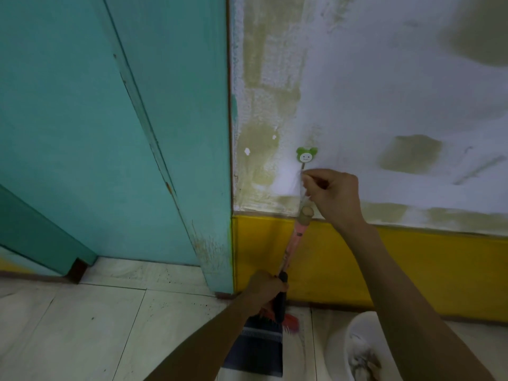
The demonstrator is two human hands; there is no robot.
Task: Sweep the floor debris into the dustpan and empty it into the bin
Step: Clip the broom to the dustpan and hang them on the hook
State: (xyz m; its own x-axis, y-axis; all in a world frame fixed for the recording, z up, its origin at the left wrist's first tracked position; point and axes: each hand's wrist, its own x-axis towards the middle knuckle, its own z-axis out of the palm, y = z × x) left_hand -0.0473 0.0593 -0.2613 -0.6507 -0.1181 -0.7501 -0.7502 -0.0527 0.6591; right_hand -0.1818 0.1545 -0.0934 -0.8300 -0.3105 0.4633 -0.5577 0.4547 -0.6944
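A green smiley wall hook [306, 155] is stuck on the white wall. My right hand [334, 193] pinches the thin loop at the top of the pink broom handle [294, 240] just below the hook. My left hand [265, 290] grips the black dustpan handle [281, 298] low against the broom. The dark dustpan [257, 350] hangs down near the floor, with the broom's red bristles [290, 323] beside it. A white bin [357, 350] stands at lower right with debris inside.
A teal door and frame [165, 133] fill the left side. A yellow skirting band [412, 270] runs along the wall base. Pale floor tiles [96, 325] carry small dark specks near the door corner.
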